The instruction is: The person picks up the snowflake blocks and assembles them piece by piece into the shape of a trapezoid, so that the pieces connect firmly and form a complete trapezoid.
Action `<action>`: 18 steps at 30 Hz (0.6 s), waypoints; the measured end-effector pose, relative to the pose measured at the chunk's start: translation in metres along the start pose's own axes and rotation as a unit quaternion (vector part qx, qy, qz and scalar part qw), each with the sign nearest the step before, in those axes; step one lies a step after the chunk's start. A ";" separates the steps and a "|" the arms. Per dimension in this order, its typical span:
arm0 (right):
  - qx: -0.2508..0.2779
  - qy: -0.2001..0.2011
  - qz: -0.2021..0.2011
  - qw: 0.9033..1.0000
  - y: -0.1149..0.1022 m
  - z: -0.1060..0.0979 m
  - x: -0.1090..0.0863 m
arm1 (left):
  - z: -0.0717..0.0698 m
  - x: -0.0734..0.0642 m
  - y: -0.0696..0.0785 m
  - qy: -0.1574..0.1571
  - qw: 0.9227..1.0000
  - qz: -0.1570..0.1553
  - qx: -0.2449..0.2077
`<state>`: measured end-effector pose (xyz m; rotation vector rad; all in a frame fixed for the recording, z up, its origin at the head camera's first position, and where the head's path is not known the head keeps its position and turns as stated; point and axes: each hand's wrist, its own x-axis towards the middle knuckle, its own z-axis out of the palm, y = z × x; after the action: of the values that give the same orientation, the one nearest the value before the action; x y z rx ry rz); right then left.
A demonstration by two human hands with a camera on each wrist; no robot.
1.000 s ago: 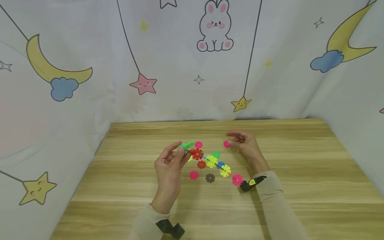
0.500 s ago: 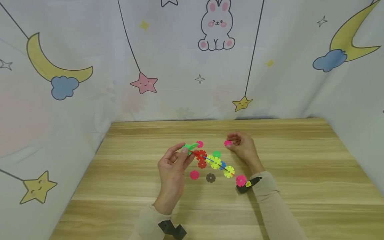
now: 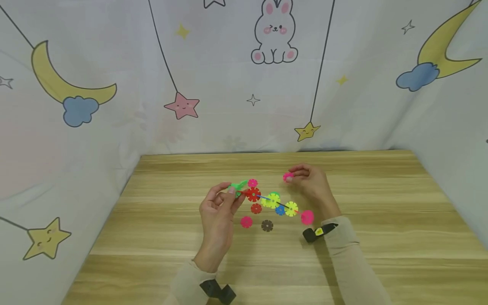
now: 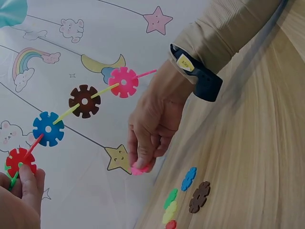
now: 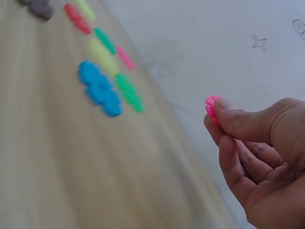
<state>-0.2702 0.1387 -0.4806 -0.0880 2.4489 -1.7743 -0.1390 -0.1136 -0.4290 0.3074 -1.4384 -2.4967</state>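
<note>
In the head view my left hand grips the green end of a chain of slotted plastic snowflake discs. The chain slants right and toward me, through a red disc and yellow ones to a pink end disc. From the left wrist, blue and brown discs show face-on, with others edge-on between them. My right hand, farther back and to the right, pinches a loose pink disc between thumb and index finger, apart from the chain.
Several loose discs lie on the wooden table below the chain, among them a brown one, a pink one, a red one and a blue one. Behind the table hangs a printed white curtain.
My right fingers have drawn together on the loose pink disc and lifted it a little. The chain's pink end has swung up and slightly right; my left hand keeps its grip.
</note>
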 end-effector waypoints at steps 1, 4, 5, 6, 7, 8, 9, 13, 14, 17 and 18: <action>0.005 0.000 0.002 1.000 -0.004 -0.003 -0.001 | 0.000 0.000 0.000 0.001 1.000 0.000 -0.002; 0.012 0.002 -0.013 1.000 -0.019 -0.014 -0.006 | 0.000 0.000 0.001 0.004 1.000 0.003 -0.010; 0.020 0.001 -0.020 1.000 -0.025 -0.016 -0.009 | 0.000 0.000 0.001 0.005 1.000 0.003 -0.014; 0.031 0.000 -0.027 0.999 -0.030 -0.018 -0.011 | 0.001 0.000 0.001 0.005 1.000 0.004 -0.018; 0.041 -0.001 -0.036 0.998 -0.035 -0.020 -0.013 | 0.001 0.000 0.001 0.006 1.000 0.004 -0.022; 0.054 -0.003 -0.045 0.998 -0.039 -0.022 -0.015 | 0.001 0.000 0.000 0.006 1.000 0.004 -0.024; 0.067 -0.004 -0.053 0.996 -0.044 -0.023 -0.017 | 0.001 0.000 0.000 0.005 1.000 0.004 -0.028; 0.112 -0.013 -0.081 0.990 -0.059 -0.024 -0.025 | 0.001 -0.001 -0.002 0.002 0.999 0.004 -0.035; 0.120 -0.014 -0.087 0.989 -0.062 -0.024 -0.027 | 0.001 -0.001 -0.002 0.001 0.999 0.004 -0.034; 0.137 -0.017 -0.103 0.985 -0.069 -0.023 -0.031 | 0.001 -0.002 -0.003 -0.004 0.999 0.003 -0.032; 0.143 -0.018 -0.106 0.984 -0.071 -0.023 -0.032 | 0.001 -0.002 -0.003 -0.005 1.000 0.003 -0.031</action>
<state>-0.2432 0.1419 -0.4045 -0.3627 2.2029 -2.1705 -0.1379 -0.1112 -0.4308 0.2788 -1.3614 -2.5353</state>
